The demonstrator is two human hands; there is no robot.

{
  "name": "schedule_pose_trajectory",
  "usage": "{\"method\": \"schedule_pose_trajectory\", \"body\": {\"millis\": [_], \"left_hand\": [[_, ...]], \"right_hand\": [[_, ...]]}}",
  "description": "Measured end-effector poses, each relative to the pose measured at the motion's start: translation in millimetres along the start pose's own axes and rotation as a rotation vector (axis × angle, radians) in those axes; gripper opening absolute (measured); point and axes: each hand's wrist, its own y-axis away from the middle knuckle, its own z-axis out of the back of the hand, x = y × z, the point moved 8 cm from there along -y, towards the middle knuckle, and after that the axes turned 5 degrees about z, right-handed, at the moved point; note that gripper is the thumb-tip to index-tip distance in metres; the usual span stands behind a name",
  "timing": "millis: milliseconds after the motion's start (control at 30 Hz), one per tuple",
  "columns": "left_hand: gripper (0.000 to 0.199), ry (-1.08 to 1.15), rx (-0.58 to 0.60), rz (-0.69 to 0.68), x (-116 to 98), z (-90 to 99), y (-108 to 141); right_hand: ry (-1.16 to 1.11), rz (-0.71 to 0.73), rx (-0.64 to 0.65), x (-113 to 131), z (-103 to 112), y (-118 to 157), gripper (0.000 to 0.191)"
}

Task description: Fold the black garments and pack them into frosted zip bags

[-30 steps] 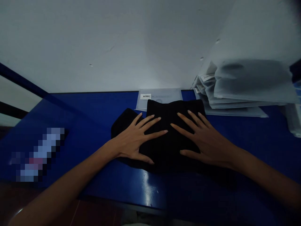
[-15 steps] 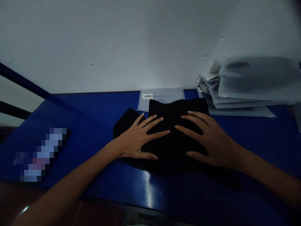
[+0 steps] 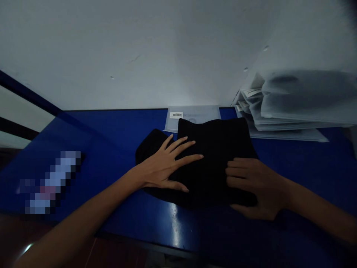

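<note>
A dark black cloth garment (image 3: 213, 145), partly folded, lies on the blue table in the middle of the head view. Its exact kind is too dark to make out. Across its left part my left hand (image 3: 164, 165) rests flat with the fingers spread. My right hand (image 3: 255, 184) is closed at the garment's right side, fingers curled and thumb below, with black cloth between them. Behind the garment, a translucent plastic bag (image 3: 205, 113) with a barcode label lies partly covered by it.
Several filled translucent bags (image 3: 304, 98) are stacked at the back right against the wall. A blurred-out, pixelated object (image 3: 52, 182) lies on the left of the blue table (image 3: 106, 137). A pale wall (image 3: 125, 48) rises along the table's back edge.
My right hand has gone from flat and spread on the garment to curled on its right side, slightly nearer me. My left hand stays in place.
</note>
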Motion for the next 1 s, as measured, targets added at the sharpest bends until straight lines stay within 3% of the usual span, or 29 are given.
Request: {"method": "schedule_pose_trajectory", "body": {"millis": [133,333,433,667,733,833,1000], "left_hand": [[0.067,0.098,-0.108,-0.105,-14,12.1,2],[0.046,0.129,0.041,-0.221,-34,-0.7,4],[0.034,0.133,0.1,-0.202,-35,-3.0,3],[0.013,0.293,0.152,-0.131,-25,1.6,4],[0.006,0.4,0.186,-0.104,-21,2.4,4],[0.006,0.586,0.229,-0.063,-15,6.8,4],[0.017,0.861,0.366,0.003,-11,8.6,8]], "right_hand": [[-0.032,-0.066,0.061,-4,-6,2,0.01],[-0.057,-0.078,0.037,-6,-5,2,0.012],[-0.117,-0.117,0.026,-9,-4,2,0.009],[-0.296,-0.304,-0.012,-25,1,12,0.039],[-0.389,-0.383,0.014,-32,1,15,0.033],[-0.599,-0.451,0.078,-38,-1,16,0.021],[-0.804,-0.488,0.15,-35,-2,17,0.027]]}}
